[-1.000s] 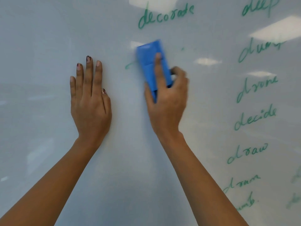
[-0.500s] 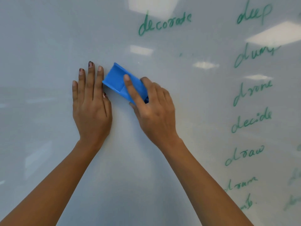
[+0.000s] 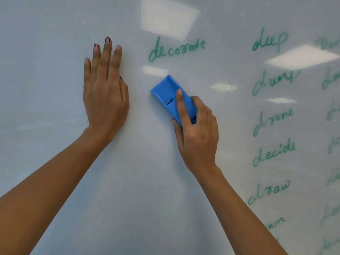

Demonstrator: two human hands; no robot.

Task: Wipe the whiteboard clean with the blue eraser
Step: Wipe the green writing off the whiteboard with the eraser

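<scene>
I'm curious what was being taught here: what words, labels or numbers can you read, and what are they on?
"decorate": green marker on the whiteboard.
"deep": whiteboard, green.
"dump": whiteboard, green.
"drone": whiteboard, green.
"decide": whiteboard, green.
"draw": whiteboard, green.
Word below "draw": partly hidden, unreadable.
Far-right column: blurred, cut off, unreadable.
On the blue eraser: no label visible.
</scene>
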